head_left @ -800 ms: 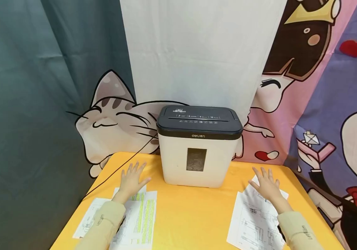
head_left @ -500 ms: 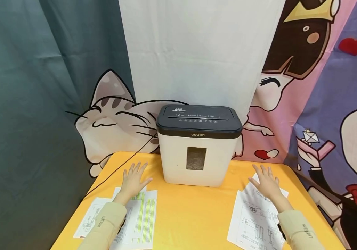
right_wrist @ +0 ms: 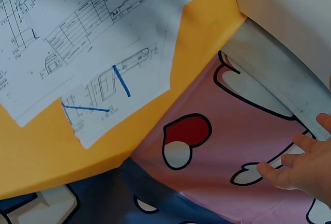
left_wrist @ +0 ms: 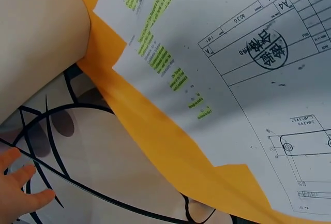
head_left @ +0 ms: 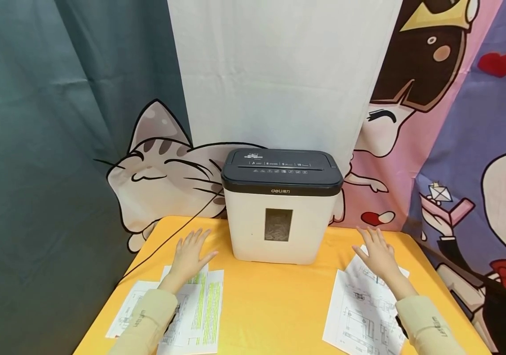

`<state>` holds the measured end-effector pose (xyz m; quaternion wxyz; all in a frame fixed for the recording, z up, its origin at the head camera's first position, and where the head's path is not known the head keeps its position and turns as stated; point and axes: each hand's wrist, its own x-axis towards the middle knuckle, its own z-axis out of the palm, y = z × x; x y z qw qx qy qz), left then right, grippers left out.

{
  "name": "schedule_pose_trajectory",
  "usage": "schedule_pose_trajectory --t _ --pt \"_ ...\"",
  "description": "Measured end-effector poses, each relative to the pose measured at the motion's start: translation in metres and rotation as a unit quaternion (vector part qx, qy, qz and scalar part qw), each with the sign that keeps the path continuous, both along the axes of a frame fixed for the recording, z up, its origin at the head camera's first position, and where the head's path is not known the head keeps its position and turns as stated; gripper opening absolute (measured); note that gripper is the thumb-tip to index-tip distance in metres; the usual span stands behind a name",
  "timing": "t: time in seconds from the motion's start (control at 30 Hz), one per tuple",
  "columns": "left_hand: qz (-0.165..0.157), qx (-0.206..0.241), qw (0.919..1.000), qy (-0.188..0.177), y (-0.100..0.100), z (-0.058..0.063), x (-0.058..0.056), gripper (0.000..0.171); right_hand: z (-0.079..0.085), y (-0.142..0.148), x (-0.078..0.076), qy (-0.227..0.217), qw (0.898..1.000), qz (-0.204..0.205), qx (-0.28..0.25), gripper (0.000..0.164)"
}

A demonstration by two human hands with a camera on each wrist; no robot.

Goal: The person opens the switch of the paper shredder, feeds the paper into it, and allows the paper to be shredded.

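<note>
A paper shredder (head_left: pixel 281 207) with a dark top and a white bin stands at the back middle of the yellow table (head_left: pixel 275 310). Left of it, my left hand (head_left: pixel 187 257) is held out with fingers spread, over text sheets marked in yellow highlighter (head_left: pixel 208 310) and a drawing sheet (left_wrist: pixel 269 94). On the other side my right hand (head_left: pixel 378 255) is stretched out above technical drawing sheets (head_left: pixel 359 315); blue pen strokes show on one in the right wrist view. Neither hand holds anything. The forearms hide part of each paper stack.
A black cord (head_left: pixel 170 237) runs from behind the shredder down the table's left side. Printed cloth curtains (head_left: pixel 288 74) hang right behind the table, with a cat and cartoon figures on them. The shredder's front window (head_left: pixel 278 225) shows shreds inside.
Both hands stay nearly where they were, fingers outstretched. The right hand has turned slightly, its fingers closer together. The head view has shifted a little. Papers and shredder have not moved.
</note>
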<state>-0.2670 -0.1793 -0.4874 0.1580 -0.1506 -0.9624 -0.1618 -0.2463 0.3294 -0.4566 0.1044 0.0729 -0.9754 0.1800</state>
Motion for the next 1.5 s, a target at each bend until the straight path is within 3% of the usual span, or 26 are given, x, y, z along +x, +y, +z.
schedule_pose_trajectory --t 0.17,0.37,0.5,0.77,0.93,1.27,1.5 --pt "-0.008 -0.018 0.9992 0.034 -0.006 0.006 0.002 0.060 0.008 0.000 -0.003 0.033 0.999 0.017 0.000 0.060" --pt "-0.010 -0.002 0.9991 0.041 -0.007 0.016 0.002 0.056 0.020 0.007 -0.002 0.053 0.998 0.029 0.019 0.057" --pt "-0.012 -0.008 0.9982 0.058 -0.005 0.024 0.001 0.052 0.033 0.010 -0.002 0.025 0.999 0.031 0.013 0.059" --pt "-0.012 -0.006 0.9987 0.050 0.000 0.056 -0.007 0.038 0.069 0.006 -0.003 0.022 0.999 0.005 0.031 0.051" --pt "-0.013 -0.012 0.9971 0.073 -0.001 0.075 -0.013 0.035 0.087 0.008 -0.008 0.026 0.999 0.004 0.021 0.045" --pt "-0.034 0.039 0.9897 0.134 0.012 0.123 -0.024 0.038 0.114 0.000 -0.015 0.027 0.999 0.015 -0.012 0.045" --pt "-0.040 0.077 0.9880 0.128 0.025 0.154 -0.027 0.037 0.136 -0.013 -0.019 0.034 0.997 0.020 -0.072 0.045"
